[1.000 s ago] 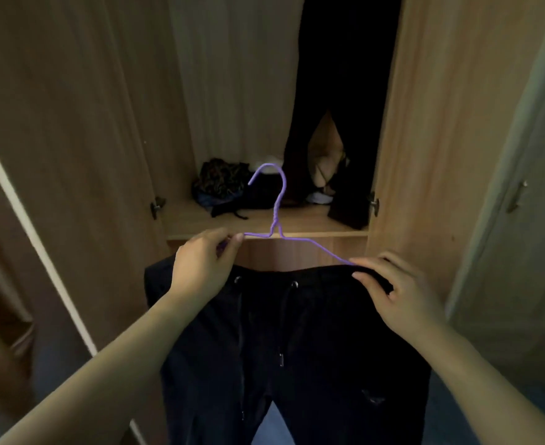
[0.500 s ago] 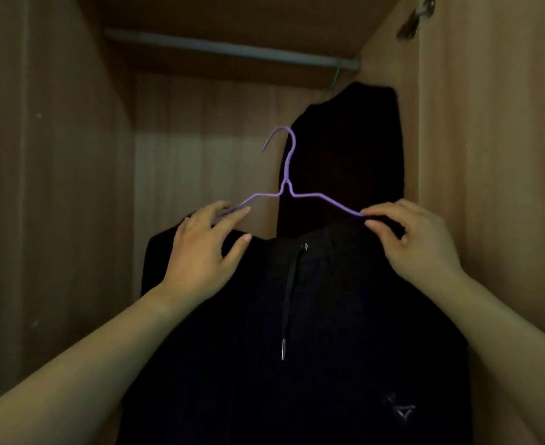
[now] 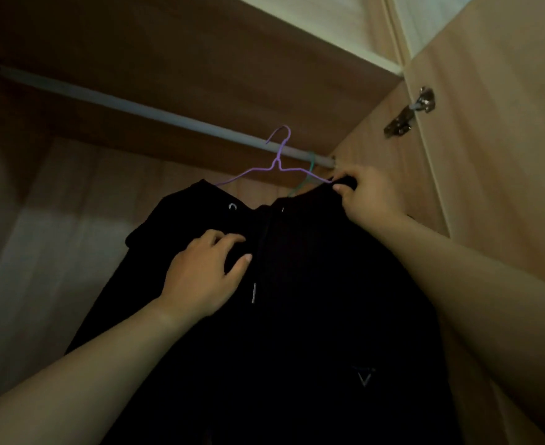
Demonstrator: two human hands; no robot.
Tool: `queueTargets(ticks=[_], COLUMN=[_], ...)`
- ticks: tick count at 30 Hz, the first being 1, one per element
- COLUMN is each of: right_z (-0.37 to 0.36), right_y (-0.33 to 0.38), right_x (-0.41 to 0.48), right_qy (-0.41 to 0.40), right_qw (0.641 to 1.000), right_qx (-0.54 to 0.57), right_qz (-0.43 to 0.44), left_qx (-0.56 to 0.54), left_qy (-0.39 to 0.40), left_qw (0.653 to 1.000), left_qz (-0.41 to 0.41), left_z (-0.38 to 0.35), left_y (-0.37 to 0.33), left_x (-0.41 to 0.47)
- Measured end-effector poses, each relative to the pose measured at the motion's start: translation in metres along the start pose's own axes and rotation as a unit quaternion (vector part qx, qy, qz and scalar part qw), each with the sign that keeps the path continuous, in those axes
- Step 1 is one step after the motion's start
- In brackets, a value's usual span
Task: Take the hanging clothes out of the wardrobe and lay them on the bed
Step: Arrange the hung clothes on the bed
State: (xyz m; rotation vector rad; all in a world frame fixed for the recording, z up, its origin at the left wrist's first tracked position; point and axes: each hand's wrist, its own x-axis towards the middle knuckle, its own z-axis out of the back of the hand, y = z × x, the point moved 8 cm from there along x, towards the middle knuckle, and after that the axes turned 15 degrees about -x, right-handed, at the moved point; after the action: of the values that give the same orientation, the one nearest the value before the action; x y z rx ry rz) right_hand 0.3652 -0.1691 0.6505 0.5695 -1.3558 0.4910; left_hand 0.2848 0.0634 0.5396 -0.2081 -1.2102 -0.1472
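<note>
Black drawstring trousers (image 3: 296, 332) hang over a purple wire hanger (image 3: 277, 162), raised high inside the wardrobe. The hanger's hook is level with the grey rail (image 3: 136, 107); I cannot tell whether it sits on it. My right hand (image 3: 367, 200) pinches the hanger's right end together with the waistband. My left hand (image 3: 200, 274) is lower, its fingers curled into the cloth beside the drawstring. A green hanger (image 3: 310, 167) hangs on the rail just behind, and its dark garment is almost wholly hidden by the trousers.
The wardrobe's right side wall (image 3: 393, 155) stands close beside my right hand. An open door (image 3: 505, 171) with a metal hinge (image 3: 409, 114) lies to the right. The left stretch of the rail carries nothing.
The view has tilted up. Both hands have lifted the hanger and trousers up to the rail. My left hand has left the hanger's left end and dropped onto the cloth.
</note>
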Motion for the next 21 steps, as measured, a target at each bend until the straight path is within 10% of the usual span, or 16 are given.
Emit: queueTargets(ticks=[21], right_z=[-0.148], right_y=[0.02], right_x=[0.095], right_qy=[-0.049], right_qw=[0.968], right_qx=[-0.239], right_qz=[0.067], left_qx=[0.003], left_qy=[-0.061], left_qw=[0.995], left_qz=[-0.074], left_z=[-0.103], left_y=[0.105], left_x=[0.106])
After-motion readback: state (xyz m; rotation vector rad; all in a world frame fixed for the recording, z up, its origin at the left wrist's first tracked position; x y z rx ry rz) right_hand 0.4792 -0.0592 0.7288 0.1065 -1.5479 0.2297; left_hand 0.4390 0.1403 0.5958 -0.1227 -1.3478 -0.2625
